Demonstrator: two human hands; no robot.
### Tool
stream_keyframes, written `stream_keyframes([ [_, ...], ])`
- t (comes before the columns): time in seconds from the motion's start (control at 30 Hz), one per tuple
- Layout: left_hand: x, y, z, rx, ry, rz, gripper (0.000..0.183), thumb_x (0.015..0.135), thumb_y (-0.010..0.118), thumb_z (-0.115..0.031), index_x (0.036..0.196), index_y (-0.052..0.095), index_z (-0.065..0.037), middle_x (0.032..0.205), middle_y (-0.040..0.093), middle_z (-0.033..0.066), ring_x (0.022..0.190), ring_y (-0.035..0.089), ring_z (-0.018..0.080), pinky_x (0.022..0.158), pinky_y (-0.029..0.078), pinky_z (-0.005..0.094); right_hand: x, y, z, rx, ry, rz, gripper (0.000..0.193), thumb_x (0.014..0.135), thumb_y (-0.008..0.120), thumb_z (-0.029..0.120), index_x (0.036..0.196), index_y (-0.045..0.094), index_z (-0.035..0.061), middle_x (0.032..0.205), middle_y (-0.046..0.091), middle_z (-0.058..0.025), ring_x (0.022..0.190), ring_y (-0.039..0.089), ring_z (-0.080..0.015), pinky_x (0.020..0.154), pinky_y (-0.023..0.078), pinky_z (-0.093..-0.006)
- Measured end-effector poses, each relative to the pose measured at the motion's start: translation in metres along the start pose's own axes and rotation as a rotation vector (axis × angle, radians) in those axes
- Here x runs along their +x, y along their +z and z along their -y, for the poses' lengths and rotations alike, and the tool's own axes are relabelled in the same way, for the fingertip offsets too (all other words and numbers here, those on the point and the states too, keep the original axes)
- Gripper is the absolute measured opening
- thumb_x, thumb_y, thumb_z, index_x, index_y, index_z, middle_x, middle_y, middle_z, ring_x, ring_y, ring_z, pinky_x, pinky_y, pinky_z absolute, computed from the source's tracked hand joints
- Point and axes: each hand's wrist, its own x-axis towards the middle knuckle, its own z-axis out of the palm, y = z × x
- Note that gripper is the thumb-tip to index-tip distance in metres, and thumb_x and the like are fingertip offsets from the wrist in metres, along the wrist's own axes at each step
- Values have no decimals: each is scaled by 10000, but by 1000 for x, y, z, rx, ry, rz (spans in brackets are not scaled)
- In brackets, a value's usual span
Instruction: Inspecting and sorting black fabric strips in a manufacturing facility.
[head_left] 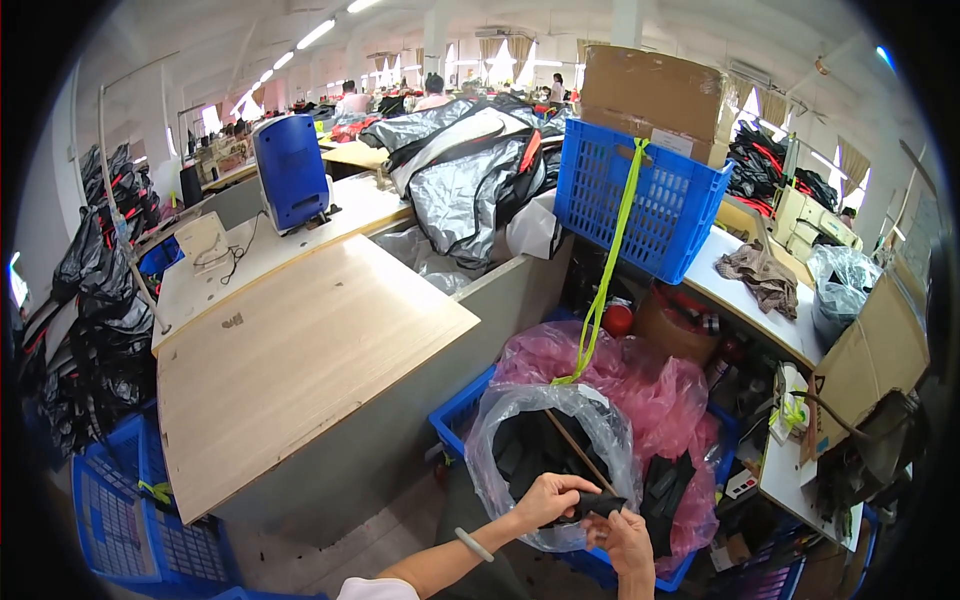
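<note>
My left hand [547, 502], with a pale bangle on its wrist, pinches one side of a small black fabric piece [602, 504]. The fingers of my right hand [626, 543] are closed on the other side of it. Just beyond the hands, a thin brown stick [580, 448] slants across the mouth of a clear plastic bag [484, 440]; its near end reaches the fabric piece, and I cannot tell whether it is gripped too. Dark fabric pieces [530, 450] fill the bag. More black strips [664, 492] lie to the right of my right hand.
Pink plastic sheeting [665, 395] lies in a blue crate [450, 412] under the clear bag. A yellow-green strap [612, 262] hangs from another blue crate [640, 200] topped by a cardboard box [650, 95]. A wooden tabletop [310, 360] stands left; silver-black covers [470, 170] are heaped behind.
</note>
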Motion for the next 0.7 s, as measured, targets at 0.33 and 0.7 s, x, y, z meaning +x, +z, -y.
stream_keyframes([
  [0.33, -2, 19, 8, -661, 28, 195, 380, 919, 513, -180, 1253, 486, -1, 1152, 569, 73, 1097, 502, 143, 916, 374, 253, -2, 20, -19, -182, -117, -142, 218, 921, 488, 222, 963, 578, 28, 561, 572, -139, 357, 444, -129, 369, 366, -236],
  [0.7, 7, 13, 13, -1135, -478, -147, 293, 853, 625, -195, 988, 551, 54, 1018, 618, 215, 1017, 582, 343, 934, 456, 428, -19, 30, -35, -1011, -534, -116, 49, 746, 566, 60, 750, 598, 23, 596, 540, -206, 559, 565, -346, 515, 421, -419],
])
